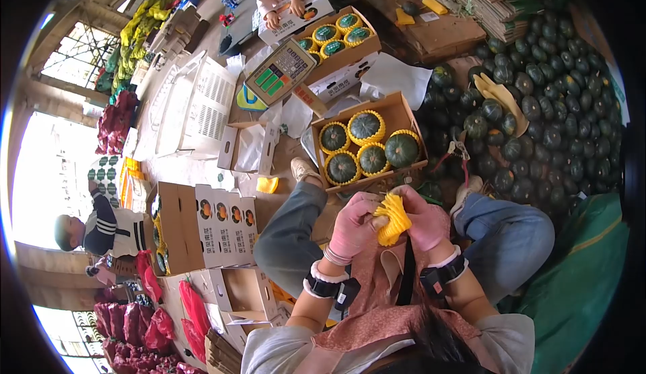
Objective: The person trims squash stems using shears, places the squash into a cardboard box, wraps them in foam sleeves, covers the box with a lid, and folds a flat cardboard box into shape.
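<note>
Between my two hands is a bunched yellow foam net sleeve (391, 220). My left hand (353, 227), in a pink glove, pinches its left side. On the right side my right hand (425, 222), gloved in pink too, has its fingers closed on the same sleeve. Just beyond them stands an open cardboard box (350, 117) with several dark green pumpkins, each sitting in a yellow foam net; the pumpkin (402, 150) at its right is the nearest to my hands. The inside of the held sleeve is hidden from me.
A large heap of loose pumpkins (531, 98) lies at the right, with red-handled pruning shears (459, 150) beside it. A scale display (279, 71) stands behind the box. Another packed box (356, 54) is farther back. Two other people are near boxes, at the top and left.
</note>
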Action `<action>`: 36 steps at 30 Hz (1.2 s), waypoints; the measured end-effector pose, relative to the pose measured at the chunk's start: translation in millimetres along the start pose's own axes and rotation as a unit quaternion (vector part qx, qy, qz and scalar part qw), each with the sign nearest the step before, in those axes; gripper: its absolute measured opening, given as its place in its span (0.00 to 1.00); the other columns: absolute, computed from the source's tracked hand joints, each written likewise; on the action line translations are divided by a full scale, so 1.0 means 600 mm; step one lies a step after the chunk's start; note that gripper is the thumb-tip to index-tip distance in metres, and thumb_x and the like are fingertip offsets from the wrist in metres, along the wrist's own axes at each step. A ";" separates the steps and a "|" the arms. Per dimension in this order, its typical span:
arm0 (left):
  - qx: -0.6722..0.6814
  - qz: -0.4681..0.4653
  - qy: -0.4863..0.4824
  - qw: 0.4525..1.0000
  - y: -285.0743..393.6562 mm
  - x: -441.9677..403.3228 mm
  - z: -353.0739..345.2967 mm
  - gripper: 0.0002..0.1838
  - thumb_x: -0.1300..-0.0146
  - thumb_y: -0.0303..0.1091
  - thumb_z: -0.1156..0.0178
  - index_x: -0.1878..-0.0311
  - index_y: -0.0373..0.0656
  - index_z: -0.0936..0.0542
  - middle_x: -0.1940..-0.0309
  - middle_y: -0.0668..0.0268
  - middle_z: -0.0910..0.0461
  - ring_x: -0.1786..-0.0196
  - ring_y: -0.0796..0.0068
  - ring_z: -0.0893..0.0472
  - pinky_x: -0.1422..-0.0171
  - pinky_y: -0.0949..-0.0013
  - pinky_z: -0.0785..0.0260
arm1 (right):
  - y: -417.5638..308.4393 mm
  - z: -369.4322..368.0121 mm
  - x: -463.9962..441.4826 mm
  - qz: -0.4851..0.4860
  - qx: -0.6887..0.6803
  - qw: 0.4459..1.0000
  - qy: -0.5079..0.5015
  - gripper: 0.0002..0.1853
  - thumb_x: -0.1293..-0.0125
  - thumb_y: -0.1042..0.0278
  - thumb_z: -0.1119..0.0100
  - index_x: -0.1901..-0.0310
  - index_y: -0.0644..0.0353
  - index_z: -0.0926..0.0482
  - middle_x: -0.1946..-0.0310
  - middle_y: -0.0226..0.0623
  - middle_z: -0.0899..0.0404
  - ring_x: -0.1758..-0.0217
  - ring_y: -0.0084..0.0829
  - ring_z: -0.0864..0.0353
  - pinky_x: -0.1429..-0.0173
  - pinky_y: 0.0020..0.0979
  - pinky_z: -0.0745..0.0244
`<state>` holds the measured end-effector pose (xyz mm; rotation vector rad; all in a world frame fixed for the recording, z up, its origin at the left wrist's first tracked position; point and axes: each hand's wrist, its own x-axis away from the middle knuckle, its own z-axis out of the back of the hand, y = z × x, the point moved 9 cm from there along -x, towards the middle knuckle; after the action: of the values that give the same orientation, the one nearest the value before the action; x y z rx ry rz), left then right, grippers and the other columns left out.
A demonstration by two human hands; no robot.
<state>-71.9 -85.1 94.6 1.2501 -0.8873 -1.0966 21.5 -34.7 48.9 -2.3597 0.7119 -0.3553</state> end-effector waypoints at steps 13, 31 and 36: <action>0.240 0.206 -0.353 0.881 -0.045 0.079 -0.052 0.20 0.39 0.44 0.39 0.55 0.35 0.24 0.58 0.67 0.24 0.53 0.76 0.27 0.45 0.70 0.36 | 0.018 0.007 0.034 -0.127 0.030 0.983 -0.129 0.12 0.47 0.76 0.40 0.59 0.62 0.24 0.60 0.29 0.24 0.59 0.18 0.27 0.56 0.20 0.32; -0.202 -0.072 0.109 0.971 -0.288 -0.222 0.013 0.09 0.38 0.31 0.41 0.59 0.38 0.27 0.70 0.66 0.29 0.67 0.78 0.29 0.62 0.74 0.33 | 0.001 0.295 -0.122 -0.128 0.318 0.906 0.247 0.19 0.33 0.57 0.50 0.47 0.61 0.29 0.67 0.29 0.23 0.79 0.18 0.29 0.82 0.20 0.34; -0.039 0.064 0.069 0.995 -0.340 -0.246 0.007 0.07 0.34 0.32 0.46 0.56 0.41 0.29 0.70 0.70 0.29 0.67 0.81 0.33 0.63 0.75 0.35 | 0.026 0.323 -0.184 0.023 0.495 0.845 0.202 0.17 0.32 0.58 0.51 0.50 0.62 0.32 0.68 0.45 0.22 0.72 0.37 0.23 0.71 0.33 0.28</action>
<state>-144.8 59.5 -98.2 1.1731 -0.8009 -0.9240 5.8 115.6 -115.6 -1.2803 0.5596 -0.9540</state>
